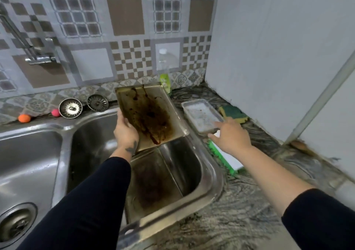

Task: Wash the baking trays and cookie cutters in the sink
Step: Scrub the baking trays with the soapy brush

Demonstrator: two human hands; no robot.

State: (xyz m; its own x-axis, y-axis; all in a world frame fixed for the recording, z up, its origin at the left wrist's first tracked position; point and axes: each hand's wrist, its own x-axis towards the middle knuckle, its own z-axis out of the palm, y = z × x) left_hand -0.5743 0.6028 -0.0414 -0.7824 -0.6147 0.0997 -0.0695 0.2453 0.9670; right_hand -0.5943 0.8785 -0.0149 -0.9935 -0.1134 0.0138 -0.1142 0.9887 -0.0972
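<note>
- Head view: left hand (125, 132) grips the stained tray (151, 115), tilted over the right sink (209, 175) basin.
- Right hand (229, 134), fingers spread and holding nothing, reaches the small tray (201, 115) on the worktop (240, 201); its long axis runs far-left to near-right, sponge (233, 113) beyond.

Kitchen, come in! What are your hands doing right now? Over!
Left hand holds dirty tray tilted over sink. Right hand open, reaching over small tray on the counter. Nothing in the way.
</note>
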